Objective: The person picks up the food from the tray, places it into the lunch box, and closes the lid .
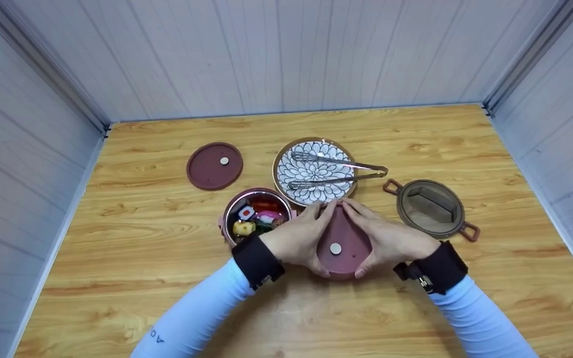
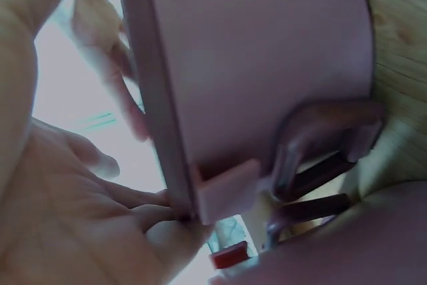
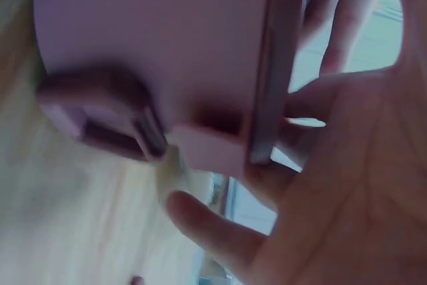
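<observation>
White panelled walls [image 1: 266,54] stand behind and to either side of a wood-grain worktop [image 1: 92,298]. Both hands grasp the maroon lid [image 1: 343,233], which lies on a pot [image 2: 267,51] near the worktop's middle, well in from its left and right edges. With its fingers at the lid's far rim and its thumb at the near rim, the left hand [image 1: 299,238] spans one side; the right hand [image 1: 391,238] mirrors it opposite. A pale knob [image 1: 335,248] sits on the lid between them. Black bands [image 1: 258,261] circle both wrists, over light blue sleeves [image 1: 192,308].

Toward the left edge, just beside the pot, an uncovered pot [image 1: 255,190] holds colourful pieces of food [image 1: 245,228]; the left arm hides part of its near rim. Beyond the hands, toward the far edge, tongs [image 1: 348,162] lie spread across a patterned plate [image 1: 316,171], their joined end overhanging its right rim. A loose lid [image 1: 207,169] lies flat toward the far left corner. On the right, nearer the right edge, is a brown oval piece [image 1: 433,221] with two loop handles and a bar across it.
</observation>
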The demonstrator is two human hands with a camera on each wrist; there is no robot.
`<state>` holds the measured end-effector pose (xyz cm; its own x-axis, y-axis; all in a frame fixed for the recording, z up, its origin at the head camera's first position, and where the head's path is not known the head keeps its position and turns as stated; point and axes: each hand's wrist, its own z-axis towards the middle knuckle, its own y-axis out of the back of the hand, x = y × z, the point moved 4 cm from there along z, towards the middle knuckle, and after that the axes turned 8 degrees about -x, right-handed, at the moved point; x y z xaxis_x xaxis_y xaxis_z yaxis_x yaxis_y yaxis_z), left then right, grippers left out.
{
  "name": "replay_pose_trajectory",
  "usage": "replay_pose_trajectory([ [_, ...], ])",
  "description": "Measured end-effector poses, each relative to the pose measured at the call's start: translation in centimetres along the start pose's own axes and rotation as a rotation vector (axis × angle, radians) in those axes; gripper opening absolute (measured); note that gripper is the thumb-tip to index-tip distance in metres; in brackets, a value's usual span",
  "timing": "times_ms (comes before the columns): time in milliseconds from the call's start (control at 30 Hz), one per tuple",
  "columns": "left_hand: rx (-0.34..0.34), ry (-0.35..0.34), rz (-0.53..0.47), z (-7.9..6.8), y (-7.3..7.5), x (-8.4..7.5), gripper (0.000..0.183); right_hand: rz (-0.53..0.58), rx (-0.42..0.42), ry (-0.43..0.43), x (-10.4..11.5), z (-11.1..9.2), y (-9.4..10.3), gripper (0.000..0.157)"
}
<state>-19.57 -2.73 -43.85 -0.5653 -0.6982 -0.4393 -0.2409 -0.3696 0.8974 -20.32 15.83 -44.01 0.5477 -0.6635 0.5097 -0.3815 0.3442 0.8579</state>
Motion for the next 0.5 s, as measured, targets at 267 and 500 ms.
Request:
replay_pose_trajectory([
  [267, -0.028, -0.026, -0.009, -0.08, -0.20, 0.12, 0.143, 0.025, 0.016, -0.050, 0.32, 0.23, 0.26, 0.139],
  [500, 0.018, -0.004, 0.048, 0.02, -0.38, 0.18, 0.130, 0.055, 0.007, -0.077, -0.12, 0.02, -0.05, 0.138],
])
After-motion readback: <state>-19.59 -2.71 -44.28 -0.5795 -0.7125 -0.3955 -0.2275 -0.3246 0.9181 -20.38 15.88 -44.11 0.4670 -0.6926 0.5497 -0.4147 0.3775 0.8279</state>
